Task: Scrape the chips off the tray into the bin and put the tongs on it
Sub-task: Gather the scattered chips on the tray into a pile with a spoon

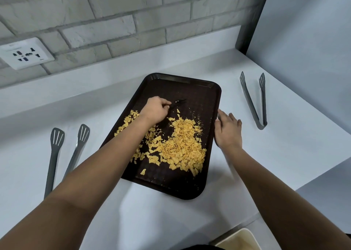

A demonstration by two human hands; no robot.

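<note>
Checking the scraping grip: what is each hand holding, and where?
Left hand grips a thin black utensil by its near end; its type is unclear. Right hand holds nothing, resting flat against the dark brown tray edge.

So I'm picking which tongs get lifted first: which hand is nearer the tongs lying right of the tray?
Right. The right hand rests on the tray's right edge, nearest those tongs; the left hand is mid-tray, gripping a dark utensil.

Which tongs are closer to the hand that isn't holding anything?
The tongs on the right of the tray, near the empty right hand. The other tongs lie far left.
</note>
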